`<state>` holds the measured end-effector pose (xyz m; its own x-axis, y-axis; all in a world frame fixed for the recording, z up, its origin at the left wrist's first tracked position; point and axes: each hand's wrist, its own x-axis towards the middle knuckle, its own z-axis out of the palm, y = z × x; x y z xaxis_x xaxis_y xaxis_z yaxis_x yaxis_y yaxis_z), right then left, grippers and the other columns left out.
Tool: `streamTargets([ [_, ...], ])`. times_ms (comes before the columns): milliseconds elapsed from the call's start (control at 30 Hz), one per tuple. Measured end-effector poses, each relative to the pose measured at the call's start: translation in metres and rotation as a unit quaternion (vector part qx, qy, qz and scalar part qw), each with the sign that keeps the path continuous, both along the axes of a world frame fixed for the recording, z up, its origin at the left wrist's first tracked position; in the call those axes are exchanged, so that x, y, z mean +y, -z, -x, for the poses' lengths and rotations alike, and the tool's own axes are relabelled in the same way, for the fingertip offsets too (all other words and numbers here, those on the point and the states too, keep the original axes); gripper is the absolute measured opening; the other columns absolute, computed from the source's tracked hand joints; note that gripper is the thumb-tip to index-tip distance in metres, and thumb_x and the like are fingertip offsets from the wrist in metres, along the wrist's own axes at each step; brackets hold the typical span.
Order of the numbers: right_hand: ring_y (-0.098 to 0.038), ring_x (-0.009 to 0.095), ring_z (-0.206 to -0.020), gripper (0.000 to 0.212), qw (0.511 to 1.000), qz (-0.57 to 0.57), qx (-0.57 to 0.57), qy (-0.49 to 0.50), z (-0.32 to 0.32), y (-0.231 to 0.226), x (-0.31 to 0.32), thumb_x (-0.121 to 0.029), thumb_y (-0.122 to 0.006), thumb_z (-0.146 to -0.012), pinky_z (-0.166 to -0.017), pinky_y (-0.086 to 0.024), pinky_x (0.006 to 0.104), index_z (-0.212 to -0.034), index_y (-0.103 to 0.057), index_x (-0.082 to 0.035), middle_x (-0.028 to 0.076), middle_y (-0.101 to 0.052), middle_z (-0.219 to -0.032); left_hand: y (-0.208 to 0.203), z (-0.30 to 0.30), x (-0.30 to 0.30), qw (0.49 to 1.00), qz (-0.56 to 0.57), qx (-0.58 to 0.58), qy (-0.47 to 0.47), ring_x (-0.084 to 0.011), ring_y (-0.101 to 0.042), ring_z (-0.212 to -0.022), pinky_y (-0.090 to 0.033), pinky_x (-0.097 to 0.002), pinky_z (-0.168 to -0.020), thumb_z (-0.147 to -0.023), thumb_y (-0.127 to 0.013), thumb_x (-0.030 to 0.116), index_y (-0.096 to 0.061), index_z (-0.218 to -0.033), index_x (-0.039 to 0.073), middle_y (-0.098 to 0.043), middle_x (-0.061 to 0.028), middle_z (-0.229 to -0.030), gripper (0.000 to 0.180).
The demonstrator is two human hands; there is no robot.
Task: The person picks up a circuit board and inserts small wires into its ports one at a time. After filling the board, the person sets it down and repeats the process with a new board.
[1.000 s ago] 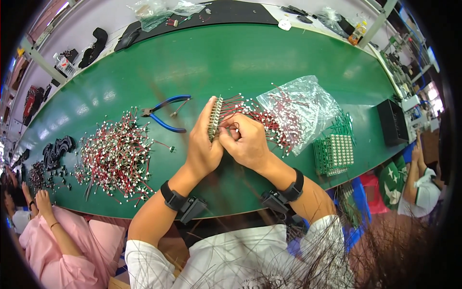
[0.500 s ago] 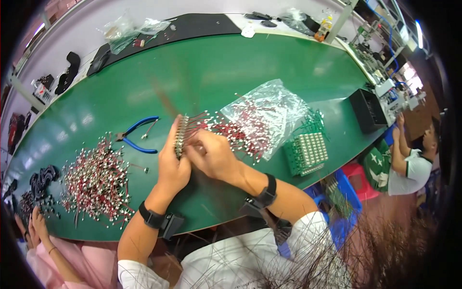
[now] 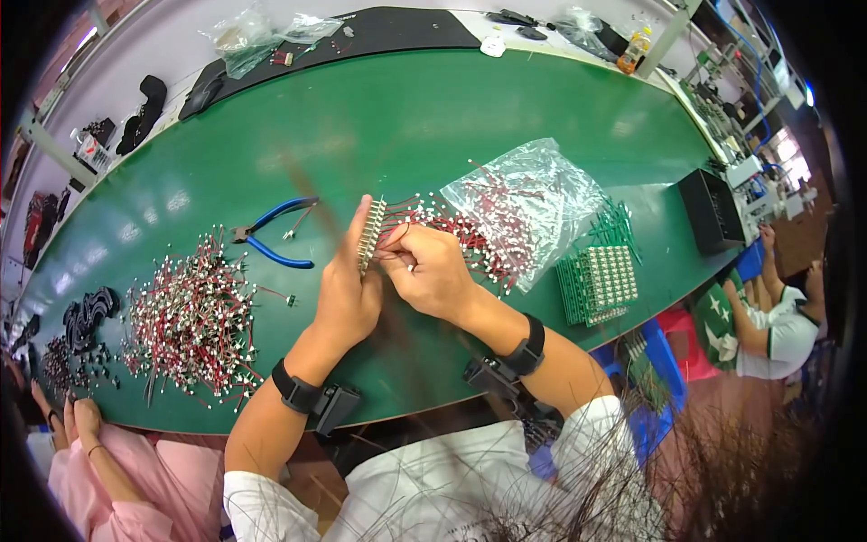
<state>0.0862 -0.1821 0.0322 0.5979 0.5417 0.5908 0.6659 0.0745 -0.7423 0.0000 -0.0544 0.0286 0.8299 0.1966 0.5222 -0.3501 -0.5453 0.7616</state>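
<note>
My left hand [image 3: 348, 291] grips a narrow circuit board panel [image 3: 371, 237], held on edge with its row of metal parts facing up. Red wires stick out from the panel's right side. Closed in a pinch beside it, my right hand [image 3: 432, 274] holds a red wire lead [image 3: 390, 252] with a small white connector end showing under the fingers. Right behind that hand lies a heap of red wire leads [image 3: 479, 237], partly under a clear plastic bag [image 3: 551, 185]. Blue-handled pliers [image 3: 280, 255] rest open on the green table, left of my left hand.
A large pile of wired parts [image 3: 191, 321] covers the table's left side. A stack of green circuit boards [image 3: 598, 285] stands at the right, near a black bin [image 3: 710, 212]. Black parts [image 3: 88, 318] lie far left, by a co-worker in pink [image 3: 126, 488]. Another person [image 3: 768, 325] sits at right.
The view has shifted slightly, so the table things appear moved to the right. My right hand has turned a little beside the panel; the left still holds it.
</note>
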Motion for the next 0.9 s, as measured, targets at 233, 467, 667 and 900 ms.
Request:
streamTargets([
  [233,-0.054,0.017,-0.05,0.014,0.994,0.101,-0.011,0.038,0.0,-0.013,-0.001,-0.012,-0.07,-0.089,-0.049,-0.044,0.0314,-0.086,-0.065,0.001,0.01,-0.058,-0.063,0.01,-0.005,0.007,0.994,0.106,0.004,-0.034,-0.0225,-0.051,-0.132,-0.04,-0.0324,-0.111,-0.089,-0.041,-0.015,-0.032,-0.151,-0.007,-0.048,-0.0177,-0.148,0.063],
  [467,-0.059,0.026,-0.06,0.014,0.991,0.131,-0.015,-0.029,-0.031,-0.003,-0.012,-0.005,-0.055,-0.09,-0.06,-0.048,0.0374,-0.097,-0.065,0.001,0.014,-0.059,-0.066,0.021,-0.015,0.027,0.963,0.252,-0.034,-0.089,-0.0198,-0.055,-0.124,-0.042,-0.0325,-0.107,-0.091,-0.046,-0.014,-0.029,-0.151,-0.003,-0.056,-0.0137,-0.136,0.063],
  [667,-0.061,0.033,-0.083,0.014,0.977,0.173,-0.122,-0.019,-0.044,-0.004,-0.022,-0.005,-0.06,-0.087,-0.076,-0.05,0.041,-0.095,-0.069,-0.001,0.015,-0.062,-0.086,0.014,-0.01,0.025,0.949,0.308,-0.012,-0.067,-0.0181,-0.055,-0.124,-0.041,-0.0306,-0.107,-0.091,-0.046,-0.012,-0.028,-0.151,-0.004,-0.054,-0.0123,-0.137,0.063],
  [900,-0.058,0.032,-0.09,0.016,0.962,0.22,-0.154,0.049,-0.053,-0.02,-0.034,-0.011,-0.068,-0.084,-0.079,-0.048,0.041,-0.098,-0.07,-0.002,0.012,-0.061,-0.087,0.013,-0.011,0.022,0.952,0.3,-0.001,-0.061,-0.0176,-0.055,-0.124,-0.04,-0.0311,-0.109,-0.092,-0.047,-0.009,-0.029,-0.151,-0.006,-0.055,-0.0126,-0.137,0.062],
])
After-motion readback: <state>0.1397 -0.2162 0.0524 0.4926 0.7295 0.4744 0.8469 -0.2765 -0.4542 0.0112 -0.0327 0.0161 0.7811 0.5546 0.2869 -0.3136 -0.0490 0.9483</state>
